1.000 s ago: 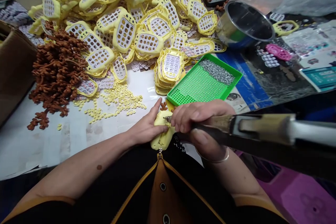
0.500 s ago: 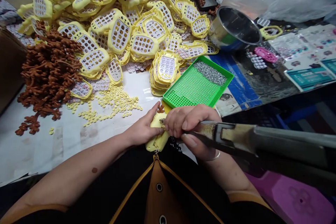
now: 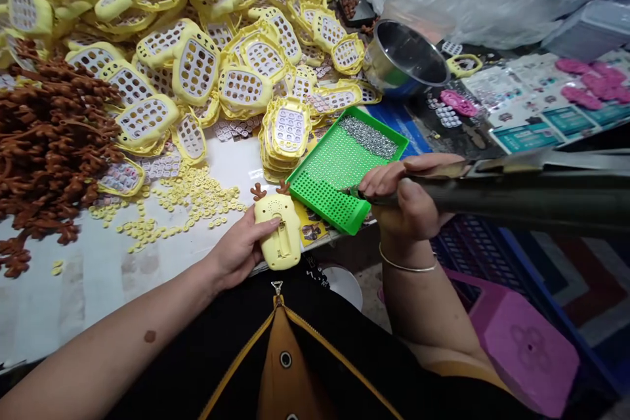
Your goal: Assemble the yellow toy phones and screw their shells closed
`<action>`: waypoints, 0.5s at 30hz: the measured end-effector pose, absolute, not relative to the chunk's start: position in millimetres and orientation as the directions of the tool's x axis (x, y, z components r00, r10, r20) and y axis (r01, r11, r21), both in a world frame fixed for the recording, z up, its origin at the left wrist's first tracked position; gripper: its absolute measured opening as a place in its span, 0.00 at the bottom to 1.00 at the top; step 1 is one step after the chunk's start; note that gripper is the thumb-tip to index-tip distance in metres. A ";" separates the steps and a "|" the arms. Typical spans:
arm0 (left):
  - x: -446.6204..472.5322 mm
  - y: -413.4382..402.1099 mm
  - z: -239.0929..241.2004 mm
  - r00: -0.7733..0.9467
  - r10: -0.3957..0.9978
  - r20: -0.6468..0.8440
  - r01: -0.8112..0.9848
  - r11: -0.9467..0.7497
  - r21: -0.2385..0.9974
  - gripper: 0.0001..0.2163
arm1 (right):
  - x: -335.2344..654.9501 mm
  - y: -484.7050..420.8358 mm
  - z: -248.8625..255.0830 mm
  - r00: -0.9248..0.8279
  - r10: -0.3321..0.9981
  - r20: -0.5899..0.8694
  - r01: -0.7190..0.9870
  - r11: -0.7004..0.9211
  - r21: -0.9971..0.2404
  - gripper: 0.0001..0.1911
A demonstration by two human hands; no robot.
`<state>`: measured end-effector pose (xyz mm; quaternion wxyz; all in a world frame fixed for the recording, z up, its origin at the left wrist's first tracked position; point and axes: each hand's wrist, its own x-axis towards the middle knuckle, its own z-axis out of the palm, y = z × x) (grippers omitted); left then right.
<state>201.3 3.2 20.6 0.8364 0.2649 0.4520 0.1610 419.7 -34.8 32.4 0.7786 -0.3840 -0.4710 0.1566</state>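
My left hand [image 3: 237, 248] is closed around the edge of a yellow toy phone [image 3: 290, 233], its thumb lying across the back. The phone's back faces up, showing an uncovered battery compartment, corner holes and brown antlers at the top. In my right hand [image 3: 416, 200] is a long dark electric screwdriver [image 3: 516, 189], with the fingers wrapped near its front end. Its bit points left, over the green perforated tray [image 3: 361, 222]. Small silver screws [image 3: 370, 138] lie heaped at the tray's far end, and others seem to sit in its holes.
Yellow toy shells [image 3: 241, 88] are piled across the back, with a stack of cases [image 3: 286, 138] beside the tray. Brown antler pieces [image 3: 54, 138] and small yellow buttons [image 3: 197, 200] lie left. A steel bowl [image 3: 408, 59] stands behind right; a pink stool [image 3: 529, 348] is below.
My right hand has moved the screwdriver from the toy phone rightward to over the green tray. My left hand still holds the phone, now more fully visible. The view has shifted right.
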 end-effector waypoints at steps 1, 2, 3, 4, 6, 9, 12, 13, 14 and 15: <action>202.9 3.3 20.1 0.540 0.496 -0.680 -0.019 0.815 0.580 0.23 | 421.1 -33.1 29.4 0.502 0.606 0.617 0.117 0.659 -0.743 0.08; 204.0 3.4 19.6 0.546 0.482 -0.685 -0.009 0.821 0.571 0.22 | 422.1 -32.1 27.5 0.494 0.607 0.622 0.113 0.665 -0.738 0.08; 204.6 3.7 19.1 0.552 0.472 -0.688 -0.004 0.826 0.564 0.22 | 423.0 -31.8 26.3 0.483 0.609 0.629 0.110 0.671 -0.733 0.08; 204.6 4.1 18.8 0.558 0.467 -0.686 -0.007 0.829 0.559 0.21 | 423.8 -32.0 25.8 0.475 0.606 0.638 0.110 0.678 -0.727 0.09; 203.7 5.2 18.1 0.568 0.470 -0.676 -0.033 0.833 0.552 0.22 | 425.9 -33.6 25.4 0.473 0.600 0.645 0.128 0.678 -0.724 0.09; 201.9 6.6 16.9 0.579 0.489 -0.652 -0.095 0.835 0.542 0.25 | 430.0 -37.1 23.9 0.515 0.599 0.613 0.178 0.625 -0.760 0.09; 201.7 7.5 15.9 0.589 0.487 -0.645 -0.114 0.840 0.531 0.27 | 434.1 -39.4 19.9 0.530 0.617 0.582 0.165 0.598 -0.784 0.09; 201.9 7.7 15.9 0.592 0.481 -0.647 -0.109 0.842 0.528 0.27 | 435.2 -39.8 18.5 0.525 0.629 0.574 0.143 0.600 -0.787 0.08; 202.4 7.9 16.0 0.596 0.475 -0.648 -0.103 0.845 0.525 0.27 | 436.0 -39.9 17.3 0.518 0.638 0.569 0.120 0.605 -0.787 0.08; 202.9 8.1 16.3 0.599 0.472 -0.647 -0.101 0.846 0.524 0.27 | 436.5 -39.9 16.4 0.512 0.643 0.569 0.102 0.613 -0.784 0.08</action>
